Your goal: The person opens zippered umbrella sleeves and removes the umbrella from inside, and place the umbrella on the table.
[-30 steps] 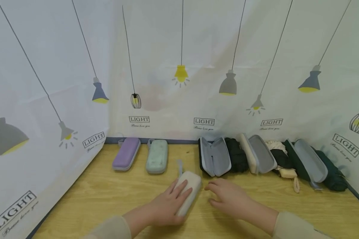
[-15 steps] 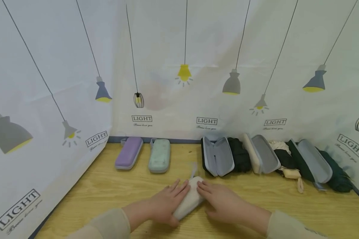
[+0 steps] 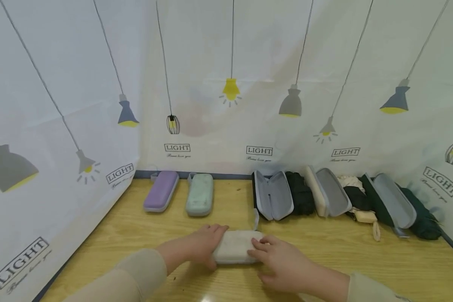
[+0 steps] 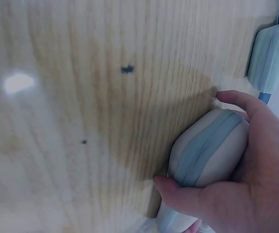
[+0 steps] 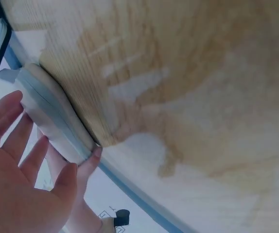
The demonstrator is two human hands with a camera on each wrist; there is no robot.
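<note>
A closed cream zip case with a grey-blue zipper band lies crosswise on the wooden table, near the front middle. Its small strap sticks out at the back right. My left hand grips the left end, thumb at the front side and fingers at the back; the left wrist view shows that thumb against the case beside the band. My right hand has its fingertips at the right end, fingers loosely spread. In the right wrist view those fingers lie along the case's side, not wrapped round it.
Purple and mint closed cases stand back left. At back right are open black, cream and dark green cases, with folded fabric bundles beside them. A printed backdrop borders the table.
The cream case has turned from slanting away to lying crosswise, its strap end swinging right. My left hand went from lying on top to gripping its end; my right hand came to the other end.
</note>
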